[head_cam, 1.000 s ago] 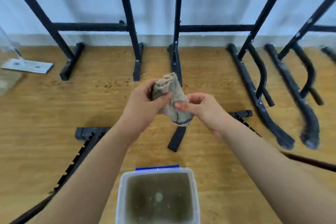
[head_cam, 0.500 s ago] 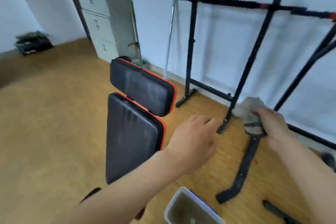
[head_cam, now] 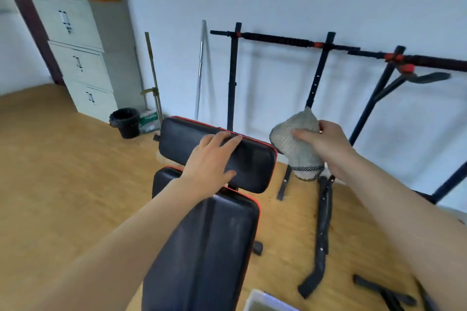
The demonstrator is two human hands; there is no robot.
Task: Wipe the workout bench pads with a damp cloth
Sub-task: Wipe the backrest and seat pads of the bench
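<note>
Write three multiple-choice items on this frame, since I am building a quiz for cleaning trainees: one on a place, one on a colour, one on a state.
1. Where does the left hand rest? A on the floor; B on the upper bench pad; C on the filing cabinet.
2. What colour is the pad trim? A red; B yellow; C green.
3. How is the cloth? A spread flat on the lower pad; B lying on the floor; C gripped in the right hand, up in the air.
Answers: 1 B, it lies flat across the pad's top edge. 2 A, a red line edges both pads. 3 C, the hand curls round it and it hangs beside the upper pad.
</note>
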